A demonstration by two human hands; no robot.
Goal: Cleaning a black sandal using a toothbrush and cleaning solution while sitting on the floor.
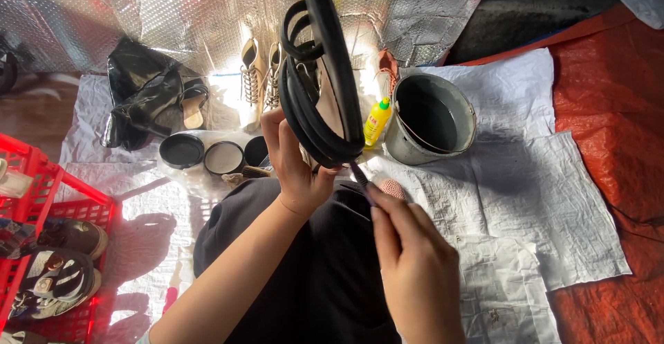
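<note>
Head view: the left hand (299, 171) clamps the black strappy sandal (321, 74) upright above the lap, near the grey bucket (430, 117). The right hand (415, 261) pinches a small brush (360, 175) against its heel edge; short, light strokes would suit best.

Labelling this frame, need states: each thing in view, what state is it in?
left hand: gripping the black strappy sandal, held up
right hand: pinching a small dark tool, tip at the sandal
metal bucket: upright, inside dark
yellow bottle: upright, capped
polish tins: open
black boots: slumped on the cloth
red crate: holds shoes
</note>
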